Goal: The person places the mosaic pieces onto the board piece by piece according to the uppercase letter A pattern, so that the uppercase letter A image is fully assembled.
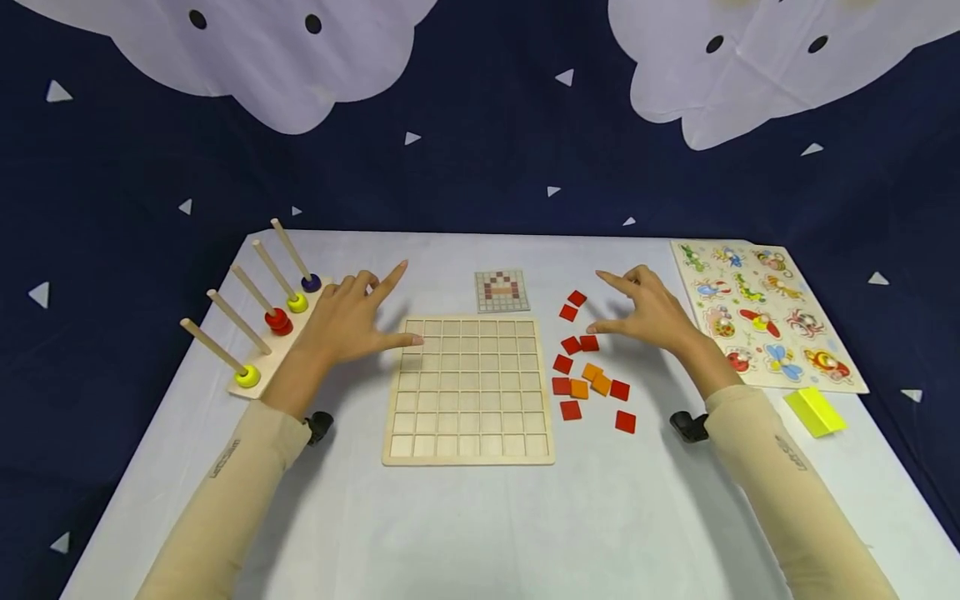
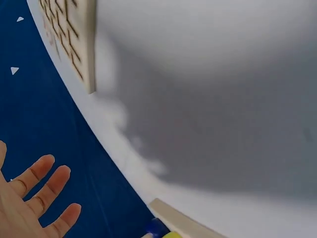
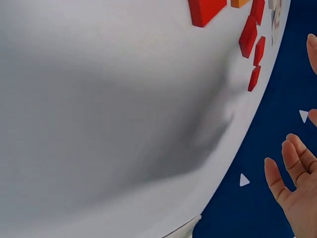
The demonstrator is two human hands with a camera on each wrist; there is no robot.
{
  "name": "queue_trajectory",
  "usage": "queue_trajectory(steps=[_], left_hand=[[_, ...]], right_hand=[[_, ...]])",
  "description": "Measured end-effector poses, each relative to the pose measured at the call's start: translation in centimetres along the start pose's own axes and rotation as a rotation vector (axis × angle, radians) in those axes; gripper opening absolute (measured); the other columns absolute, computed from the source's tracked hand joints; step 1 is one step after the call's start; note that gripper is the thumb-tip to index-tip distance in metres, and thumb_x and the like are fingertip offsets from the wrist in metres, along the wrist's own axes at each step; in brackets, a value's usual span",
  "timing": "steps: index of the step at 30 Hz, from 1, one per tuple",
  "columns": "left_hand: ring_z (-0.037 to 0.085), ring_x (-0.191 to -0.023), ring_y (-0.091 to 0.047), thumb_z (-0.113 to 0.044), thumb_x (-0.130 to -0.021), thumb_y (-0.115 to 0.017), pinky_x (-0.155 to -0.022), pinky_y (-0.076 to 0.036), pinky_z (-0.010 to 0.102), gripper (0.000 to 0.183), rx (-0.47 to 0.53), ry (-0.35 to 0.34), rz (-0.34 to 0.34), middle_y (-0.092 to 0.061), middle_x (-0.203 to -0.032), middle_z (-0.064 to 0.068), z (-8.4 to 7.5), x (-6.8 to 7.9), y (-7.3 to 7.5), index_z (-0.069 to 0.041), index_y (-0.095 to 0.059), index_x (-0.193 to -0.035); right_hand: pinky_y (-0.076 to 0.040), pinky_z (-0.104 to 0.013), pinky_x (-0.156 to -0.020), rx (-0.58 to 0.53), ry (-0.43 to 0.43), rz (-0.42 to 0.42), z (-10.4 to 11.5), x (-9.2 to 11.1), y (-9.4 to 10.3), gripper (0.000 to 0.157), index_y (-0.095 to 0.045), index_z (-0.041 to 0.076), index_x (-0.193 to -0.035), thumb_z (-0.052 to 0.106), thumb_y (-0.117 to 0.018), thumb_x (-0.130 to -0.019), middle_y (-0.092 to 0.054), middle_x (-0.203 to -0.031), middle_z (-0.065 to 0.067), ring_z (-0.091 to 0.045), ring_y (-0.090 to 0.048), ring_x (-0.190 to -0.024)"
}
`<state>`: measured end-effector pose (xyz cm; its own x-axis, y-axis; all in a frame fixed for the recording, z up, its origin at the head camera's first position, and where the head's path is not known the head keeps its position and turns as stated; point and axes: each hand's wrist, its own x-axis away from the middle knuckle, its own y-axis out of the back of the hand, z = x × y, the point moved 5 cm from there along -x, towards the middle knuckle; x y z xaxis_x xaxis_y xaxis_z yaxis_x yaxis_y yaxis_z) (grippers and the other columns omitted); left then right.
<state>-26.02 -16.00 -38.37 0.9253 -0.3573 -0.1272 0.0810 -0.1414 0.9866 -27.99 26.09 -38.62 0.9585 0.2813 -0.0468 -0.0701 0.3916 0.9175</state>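
The red tiles point(image 1: 571, 410) lie on the right of the grid board point(image 1: 468, 460) — they seem light and stiff, best pinched by 2 opposite edges. Left hand point(image 1: 348, 321) and right hand point(image 1: 651, 312) hover, fingers spread wide, holding nothing.

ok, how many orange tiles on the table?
3, clustered among the red tiles right of the grid board: a left tile, a back tile, and a right tile touching or overlapping the back one. Any fully underneath wouldn't show.

Both arms point(image 1: 228, 500) point(image 1: 795, 492) forward, fingers point(image 1: 389, 282) point(image 1: 617, 282) apart
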Motion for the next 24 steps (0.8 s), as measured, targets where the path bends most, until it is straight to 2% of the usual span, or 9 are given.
queue_trajectory(steps=[4,6,9,11,16,20,24], left_hand=[[0.032,-0.113,-0.054,-0.089,-0.070,-0.055,-0.110,-0.025,0.064,0.111,0.007,-0.009,0.008,-0.056,-0.126,0.013,0.2,0.8,-0.6,-0.038,-0.013,-0.159],[0.030,-0.109,-0.055,-0.087,-0.070,-0.057,-0.108,-0.030,0.060,0.109,0.021,-0.016,0.016,-0.057,-0.124,0.012,0.2,1.2,-0.9,-0.039,-0.014,-0.158],[0.028,-0.101,-0.055,-0.083,-0.072,-0.061,-0.098,-0.039,0.052,0.107,0.062,-0.032,0.034,-0.057,-0.120,0.011,0.3,1.9,-1.3,-0.038,-0.018,-0.158],[0.026,-0.094,-0.053,-0.080,-0.073,-0.064,-0.085,-0.043,0.044,0.105,0.111,-0.040,0.059,-0.056,-0.116,0.010,0.4,2.1,-1.6,-0.037,-0.020,-0.158],[0.019,-0.076,-0.047,-0.075,-0.073,-0.069,-0.066,-0.041,0.033,0.102,0.211,-0.036,0.131,-0.054,-0.102,0.007,0.8,2.6,-2.2,-0.034,-0.027,-0.157],[0.018,-0.071,-0.044,-0.070,-0.072,-0.074,-0.062,-0.039,0.031,0.101,0.290,-0.023,0.184,-0.051,-0.097,0.005,1.2,2.9,-2.9,-0.033,-0.031,-0.156],[0.018,-0.075,-0.045,-0.063,-0.072,-0.079,-0.065,-0.039,0.032,0.098,0.371,-0.016,0.221,-0.052,-0.095,0.005,1.4,3.2,-3.4,-0.031,-0.036,-0.154]], right_hand=[[-0.039,-0.043,-0.079,-0.018,0.007,0.023,-0.2,0.4,-0.4,0.087,-0.050,0.018,-0.147,0.046,-0.086,-0.073,-0.047,-0.115,-0.017,-0.030,-0.044,-0.102],[-0.038,-0.041,-0.077,-0.028,0.007,0.041,-0.3,0.6,-0.7,0.083,-0.052,0.016,-0.145,0.045,-0.086,-0.075,-0.047,-0.114,-0.017,-0.030,-0.045,-0.099],[-0.037,-0.038,-0.076,-0.049,0.002,0.060,-0.5,0.9,-1.3,0.079,-0.056,0.015,-0.143,0.043,-0.086,-0.075,-0.048,-0.112,-0.015,-0.030,-0.045,-0.096],[-0.036,-0.038,-0.075,-0.059,0.005,0.071,-0.5,1.1,-1.5,0.076,-0.058,0.014,-0.141,0.041,-0.085,-0.076,-0.049,-0.110,-0.015,-0.029,-0.045,-0.094],[-0.036,-0.037,-0.073,-0.075,0.033,0.079,-0.7,1.4,-1.8,0.068,-0.063,0.011,-0.135,0.036,-0.086,-0.077,-0.050,-0.100,-0.013,-0.027,-0.044,-0.088],[-0.036,-0.037,-0.073,-0.094,0.050,0.083,-0.8,1.5,-2.2,0.063,-0.066,0.011,-0.131,0.033,-0.087,-0.076,-0.050,-0.095,-0.012,-0.025,-0.044,-0.085],[-0.037,-0.036,-0.072,-0.114,0.064,0.090,-0.8,1.5,-2.6,0.058,-0.068,0.010,-0.128,0.030,-0.086,-0.077,-0.051,-0.093,-0.011,-0.026,-0.045,-0.084]])
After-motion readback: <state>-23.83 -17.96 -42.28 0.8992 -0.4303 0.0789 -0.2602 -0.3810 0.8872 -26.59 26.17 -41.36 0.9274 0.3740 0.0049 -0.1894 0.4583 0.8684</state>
